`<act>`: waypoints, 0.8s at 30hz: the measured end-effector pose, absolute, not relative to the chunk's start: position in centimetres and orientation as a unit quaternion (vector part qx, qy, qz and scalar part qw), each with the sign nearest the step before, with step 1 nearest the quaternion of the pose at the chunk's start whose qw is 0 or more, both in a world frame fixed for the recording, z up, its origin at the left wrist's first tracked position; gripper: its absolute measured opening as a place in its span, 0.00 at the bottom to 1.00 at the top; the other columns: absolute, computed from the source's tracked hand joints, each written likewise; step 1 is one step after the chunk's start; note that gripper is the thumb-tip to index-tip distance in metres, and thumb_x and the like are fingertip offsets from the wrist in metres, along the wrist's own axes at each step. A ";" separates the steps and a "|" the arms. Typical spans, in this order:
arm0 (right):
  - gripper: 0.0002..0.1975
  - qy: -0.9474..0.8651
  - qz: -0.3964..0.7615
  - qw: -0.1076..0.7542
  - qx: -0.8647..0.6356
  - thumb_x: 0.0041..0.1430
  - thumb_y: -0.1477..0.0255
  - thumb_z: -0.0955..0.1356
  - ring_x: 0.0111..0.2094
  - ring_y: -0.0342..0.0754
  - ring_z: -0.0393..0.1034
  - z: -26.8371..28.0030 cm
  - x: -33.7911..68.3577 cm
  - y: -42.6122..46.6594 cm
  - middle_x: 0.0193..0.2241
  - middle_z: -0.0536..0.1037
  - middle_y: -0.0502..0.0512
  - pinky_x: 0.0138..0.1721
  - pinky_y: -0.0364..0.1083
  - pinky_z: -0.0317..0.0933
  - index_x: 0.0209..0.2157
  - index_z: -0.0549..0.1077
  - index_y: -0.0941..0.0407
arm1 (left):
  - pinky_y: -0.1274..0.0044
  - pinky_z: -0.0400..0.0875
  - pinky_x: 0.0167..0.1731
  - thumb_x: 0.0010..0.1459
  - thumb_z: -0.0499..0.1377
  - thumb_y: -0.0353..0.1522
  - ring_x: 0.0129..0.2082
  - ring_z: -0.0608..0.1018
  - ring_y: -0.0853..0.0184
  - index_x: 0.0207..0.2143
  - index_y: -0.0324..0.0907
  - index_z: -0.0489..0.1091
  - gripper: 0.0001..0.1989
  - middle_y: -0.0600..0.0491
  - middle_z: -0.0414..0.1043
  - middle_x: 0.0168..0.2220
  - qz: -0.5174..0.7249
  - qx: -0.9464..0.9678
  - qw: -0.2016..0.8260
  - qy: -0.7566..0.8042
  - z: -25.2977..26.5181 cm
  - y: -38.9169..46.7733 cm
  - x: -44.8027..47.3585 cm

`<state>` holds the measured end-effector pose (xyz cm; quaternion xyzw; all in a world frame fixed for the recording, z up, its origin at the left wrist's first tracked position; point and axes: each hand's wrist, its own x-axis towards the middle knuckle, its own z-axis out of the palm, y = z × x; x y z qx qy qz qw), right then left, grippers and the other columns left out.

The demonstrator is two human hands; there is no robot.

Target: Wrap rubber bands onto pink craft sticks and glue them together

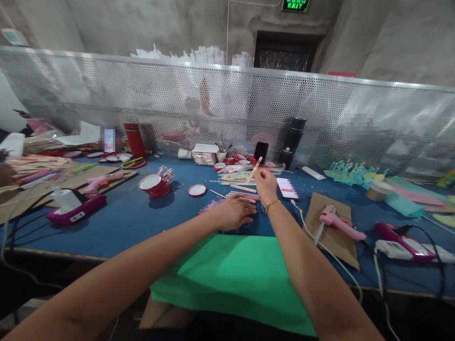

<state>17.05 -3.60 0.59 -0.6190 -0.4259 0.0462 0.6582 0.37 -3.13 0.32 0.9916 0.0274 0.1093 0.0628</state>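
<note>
Above the table, my right hand (266,185) pinches a pale flat wooden stick (254,170) that points up and to the right. My left hand (237,212) rests with its fingers stretched out, over a tangle of purple and blue threads (210,205). Just beyond its fingertips lie several pinkish-purple sticks (243,194). A pile of pale sticks (232,179) sits behind both hands. Green cloth (231,270) covers my lap below them. A phone with a lit screen (287,188) lies right of my right hand.
Pink glue guns lie at left (103,181) and right (339,222), near purple power strips (76,209). A red tin (154,185) and a round red-rimmed lid (196,190) stand left of centre. A black bottle (293,142) and a perforated metal screen (220,99) stand behind.
</note>
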 end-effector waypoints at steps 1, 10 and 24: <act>0.14 -0.431 0.054 0.655 -0.618 0.52 0.62 0.63 0.28 0.45 0.65 0.4 17.1 -3.5 0.24 0.75 0.51 0.32 0.42 0.57 0.24 0.73 0.57 | 0.65 0.49 0.61 0.61 0.52 0.38 0.58 0.67 0.62 0.48 0.47 0.72 0.16 0.49 0.73 0.51 0.108 0.991 0.067 0.041 0.4 -3.0 -0.2; 0.15 -0.530 0.214 0.610 -0.549 0.51 0.59 0.66 0.28 0.44 0.66 0.9 15.3 -4.5 0.23 0.73 0.49 0.34 0.44 0.61 0.24 0.71 0.56 | 0.69 0.64 0.52 0.59 0.54 0.41 0.46 0.74 0.62 0.42 0.44 0.76 0.16 0.49 0.77 0.44 0.335 0.880 0.255 0.219 3.2 -0.6 -5.3; 0.16 -0.503 0.392 0.607 -0.475 0.47 0.55 0.70 0.27 0.45 0.67 2.2 13.2 -5.4 0.23 0.73 0.48 0.31 0.45 0.65 0.27 0.74 0.55 | 0.80 0.64 0.29 0.44 0.68 0.38 0.30 0.72 0.72 0.41 0.39 0.77 0.21 0.50 0.76 0.35 0.320 0.628 0.677 0.212 2.5 1.9 -1.0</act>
